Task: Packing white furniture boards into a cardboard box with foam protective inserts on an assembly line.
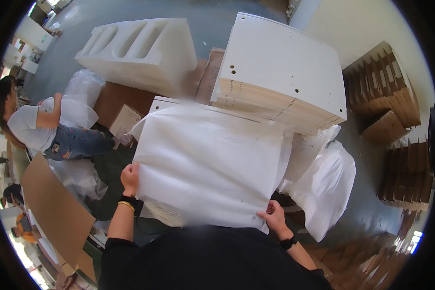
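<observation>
A white, thin, soft packing sheet point(212, 159) lies spread over a stack of pale boards point(164, 212) in front of me. My left hand point(129, 179) is closed on its left edge. At the near right corner, my right hand point(275, 218) pinches the sheet, fingers curled in. Soft wrinkles run across the sheet, and its right edge hangs past the stack. A strip of a white panel point(162, 104) shows beyond its far edge; the rest of that panel is hidden.
Behind stands a tall stack of white drilled panels point(285, 63), with white foam blocks point(145, 53) at far left. White plastic wrapping point(331, 188) hangs at right. A co-worker point(38, 121) handles clear wrapping at left, near a cardboard sheet point(58, 208). Cardboard stacks point(386, 87) stand far right.
</observation>
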The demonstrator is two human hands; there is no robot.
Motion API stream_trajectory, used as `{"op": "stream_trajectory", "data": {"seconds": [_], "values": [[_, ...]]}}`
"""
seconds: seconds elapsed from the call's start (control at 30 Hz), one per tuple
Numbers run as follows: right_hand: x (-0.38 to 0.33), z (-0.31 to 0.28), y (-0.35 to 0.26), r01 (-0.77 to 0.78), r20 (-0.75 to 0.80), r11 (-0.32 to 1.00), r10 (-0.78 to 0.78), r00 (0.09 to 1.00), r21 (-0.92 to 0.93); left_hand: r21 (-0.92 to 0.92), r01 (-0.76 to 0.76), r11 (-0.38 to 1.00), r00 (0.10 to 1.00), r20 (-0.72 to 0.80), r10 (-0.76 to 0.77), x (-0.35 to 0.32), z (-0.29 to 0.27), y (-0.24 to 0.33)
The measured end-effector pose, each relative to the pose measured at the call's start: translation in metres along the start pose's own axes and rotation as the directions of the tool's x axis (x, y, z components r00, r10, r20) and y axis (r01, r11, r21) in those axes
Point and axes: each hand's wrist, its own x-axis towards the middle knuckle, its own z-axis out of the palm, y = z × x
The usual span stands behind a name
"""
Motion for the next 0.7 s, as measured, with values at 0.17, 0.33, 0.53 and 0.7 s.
{"op": "stream_trajectory", "data": {"seconds": [0.17, 0.33, 0.53, 0.7], "values": [[0.046, 0.024, 0.046, -0.013, -0.001, 0.999, 0.014, 1.000, 0.037, 0.117, -0.018, 0.993, 0.999, 0.034, 0.014, 0.024, 0.055, -0.030], [0.095, 0.035, 0.090, -0.116, 0.090, 0.993, 0.114, 0.989, 0.017, 0.184, 0.013, 0.983, 0.993, 0.115, -0.034, 0.031, 0.102, -0.054], [0.125, 0.049, 0.121, -0.136, 0.031, 0.991, 0.136, 0.990, -0.002, 0.334, -0.005, 0.942, 0.890, 0.431, -0.148, 0.042, 0.122, -0.065], [0.130, 0.045, 0.132, -0.168, 0.038, 0.984, 0.170, 0.985, -0.053, 0.481, -0.186, 0.857, 0.972, 0.218, 0.088, 0.054, 0.134, -0.011]]}}
